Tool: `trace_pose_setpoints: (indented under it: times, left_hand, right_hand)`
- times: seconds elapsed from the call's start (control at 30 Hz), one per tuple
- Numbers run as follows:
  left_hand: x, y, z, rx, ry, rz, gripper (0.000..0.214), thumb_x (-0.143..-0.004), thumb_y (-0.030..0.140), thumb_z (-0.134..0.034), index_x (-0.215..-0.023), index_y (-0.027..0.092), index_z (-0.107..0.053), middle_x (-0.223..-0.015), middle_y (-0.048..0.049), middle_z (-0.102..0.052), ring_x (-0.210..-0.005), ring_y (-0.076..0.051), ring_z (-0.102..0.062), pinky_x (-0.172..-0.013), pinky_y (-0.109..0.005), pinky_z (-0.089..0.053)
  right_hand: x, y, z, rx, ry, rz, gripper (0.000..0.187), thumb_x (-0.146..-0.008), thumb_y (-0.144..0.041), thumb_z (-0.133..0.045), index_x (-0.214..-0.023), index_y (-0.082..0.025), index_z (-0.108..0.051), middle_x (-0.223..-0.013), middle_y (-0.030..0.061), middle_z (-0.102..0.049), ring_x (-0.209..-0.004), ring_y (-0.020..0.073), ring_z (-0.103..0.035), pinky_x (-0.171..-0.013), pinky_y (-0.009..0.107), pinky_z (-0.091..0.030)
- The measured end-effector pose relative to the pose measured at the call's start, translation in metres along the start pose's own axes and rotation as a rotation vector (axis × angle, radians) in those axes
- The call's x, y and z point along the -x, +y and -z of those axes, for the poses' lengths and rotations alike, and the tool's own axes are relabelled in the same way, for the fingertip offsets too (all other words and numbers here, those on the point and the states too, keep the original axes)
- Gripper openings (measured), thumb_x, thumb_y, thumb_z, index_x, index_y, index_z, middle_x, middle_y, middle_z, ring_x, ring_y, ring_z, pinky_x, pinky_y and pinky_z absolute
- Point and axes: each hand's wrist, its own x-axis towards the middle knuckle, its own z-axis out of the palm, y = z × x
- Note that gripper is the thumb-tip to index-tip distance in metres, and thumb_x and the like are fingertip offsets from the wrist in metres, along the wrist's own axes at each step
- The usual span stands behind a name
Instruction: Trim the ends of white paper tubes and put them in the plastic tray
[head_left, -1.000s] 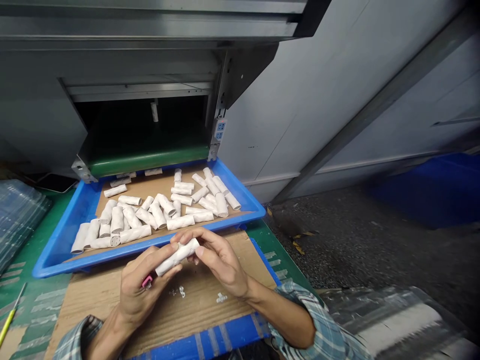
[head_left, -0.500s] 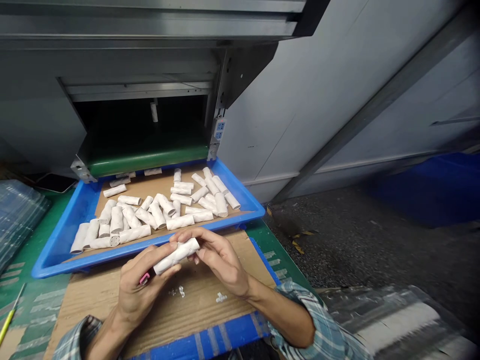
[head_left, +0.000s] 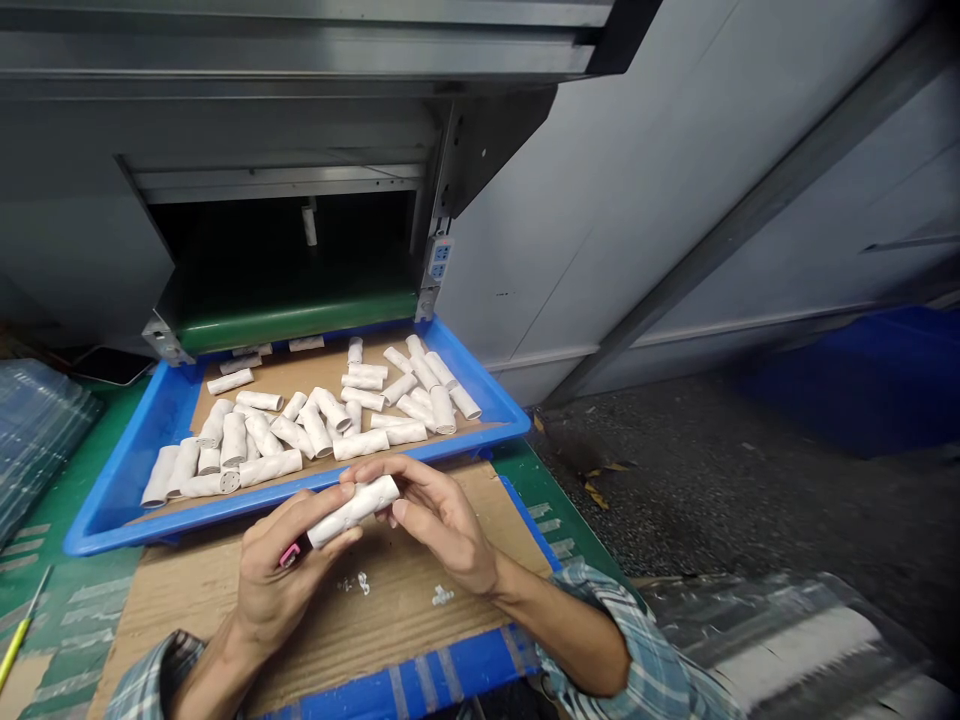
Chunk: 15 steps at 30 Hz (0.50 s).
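The white tube point(head_left: 354, 512) sits at lower centre of the frame, slanting up to the right, above the cardboard sheet point(head_left: 405, 605). The left hand point(head_left: 274, 570) grips its lower-left end, with a small pink item point(head_left: 289, 556) tucked below the thumb; the right hand point(head_left: 450, 530) curls round the upper-right end from behind. Compared with one second ago, the right thumb sits a touch lower, just under the tube's end instead of on it, and the pink item has shifted slightly up and left; the pile of white tubes point(head_left: 270, 466) matches. The near rim of the blue tray point(head_left: 122, 482), holding that pile, runs just beyond the fingers, limiting movement upward in the frame. Open room lies on the cardboard below and between the wrists, where bits of clear plastic point(head_left: 442, 596) rest, down to a blue taped edge point(head_left: 480, 660). The green desk point(head_left: 116, 410) ends right of centre along a diagonal edge beside dark floor point(head_left: 637, 530). A yellow-handled tool point(head_left: 15, 650) lies at lower left, well apart from the hands.
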Motion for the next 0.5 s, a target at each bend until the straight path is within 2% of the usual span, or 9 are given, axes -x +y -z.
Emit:
trace_pose_setpoints:
  times: [0.13,0.23,0.33,0.4,0.43,0.5]
  left_hand:
    - [0.0,0.0,-0.002,0.001,0.009,0.009,0.035,-0.096,0.021,-0.079,-0.13,0.023,-0.075,-0.112,-0.0091,-0.083,-0.089,-0.02,-0.081,-0.074,-0.023,-0.065]
    - [-0.002,0.001,-0.002,-0.033,0.005,0.041,0.028,-0.099,0.027,-0.076,-0.127,0.023,-0.075,-0.114,-0.009,-0.083,-0.096,-0.021,-0.081,-0.082,-0.026,-0.065]
    - [-0.006,0.001,0.006,-0.091,-0.037,0.126,0.04,-0.102,0.042,-0.071,-0.136,0.021,-0.067,-0.105,-0.0085,-0.08,-0.086,-0.02,-0.077,-0.073,-0.027,-0.063]
    - [-0.009,0.002,0.015,-0.118,-0.047,0.177,0.056,-0.104,0.054,-0.062,-0.147,0.018,-0.055,-0.096,-0.0061,-0.073,-0.077,-0.018,-0.07,-0.068,-0.026,-0.058]
    - [-0.011,0.003,0.02,-0.128,-0.043,0.191,0.057,-0.107,0.055,-0.056,-0.148,0.017,-0.05,-0.094,-0.0053,-0.069,-0.077,-0.017,-0.067,-0.069,-0.027,-0.056]
    - [-0.015,0.006,0.028,-0.171,-0.027,0.198,0.041,-0.112,0.048,-0.045,-0.138,0.018,-0.051,-0.093,-0.0044,-0.065,-0.081,-0.018,-0.065,-0.073,-0.03,-0.054]
  right_hand:
    - [0.0,0.003,0.0,0.031,0.022,-0.027,0.034,-0.103,-0.046,-0.063,-0.122,-0.019,-0.072,-0.122,0.0113,-0.075,-0.096,0.021,-0.068,-0.08,0.031,-0.057]
    - [0.001,0.009,0.0,0.101,0.038,-0.034,0.034,-0.102,-0.045,-0.069,-0.127,-0.022,-0.071,-0.126,0.0099,-0.074,-0.1,0.0203,-0.071,-0.085,0.031,-0.059]
    - [0.004,0.008,0.002,0.255,0.064,0.027,0.03,-0.101,-0.038,-0.074,-0.128,-0.025,-0.072,-0.127,0.0077,-0.075,-0.113,0.0224,-0.071,-0.097,0.033,-0.058]
    - [0.005,0.003,0.005,0.321,0.098,0.054,0.027,-0.102,-0.036,-0.073,-0.127,-0.026,-0.071,-0.126,0.0075,-0.075,-0.112,0.0227,-0.072,-0.099,0.034,-0.059]
    - [0.006,0.0,0.007,0.339,0.125,0.058,0.027,-0.102,-0.036,-0.073,-0.127,-0.026,-0.071,-0.125,0.0077,-0.076,-0.109,0.0226,-0.073,-0.097,0.035,-0.061]
    - [0.006,-0.006,0.012,0.365,0.169,0.067,0.028,-0.101,-0.037,-0.075,-0.127,-0.026,-0.069,-0.123,0.0085,-0.076,-0.105,0.0227,-0.075,-0.093,0.034,-0.063]
